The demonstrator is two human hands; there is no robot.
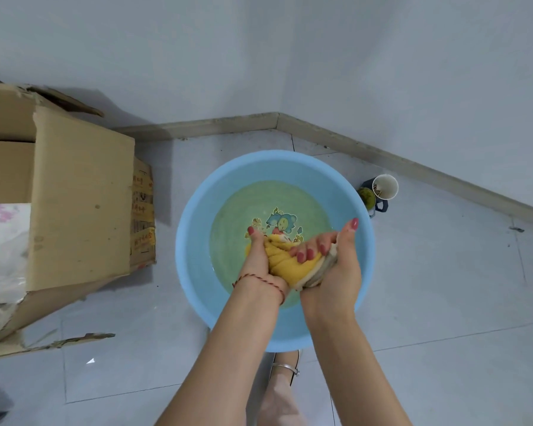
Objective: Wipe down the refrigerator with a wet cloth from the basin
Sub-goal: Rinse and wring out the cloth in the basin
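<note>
A round blue basin [197, 210] stands on the tiled floor near a wall corner, holding shallow water over a cartoon print on its bottom. Above the water I hold a bunched yellow and white cloth [285, 262] with both hands. My left hand [260, 259] grips its left end, a red string around that wrist. My right hand [336, 265] wraps its right end, fingers curled over the top and thumb pointing away. The cloth looks twisted between the two hands. No refrigerator is in view.
A large open cardboard box [80, 204] lies on the floor left of the basin, with plastic wrap and paper inside. Stacked cups [379, 192] stand right of the basin by the baseboard. My foot in a sandal [285, 373] is just below the basin.
</note>
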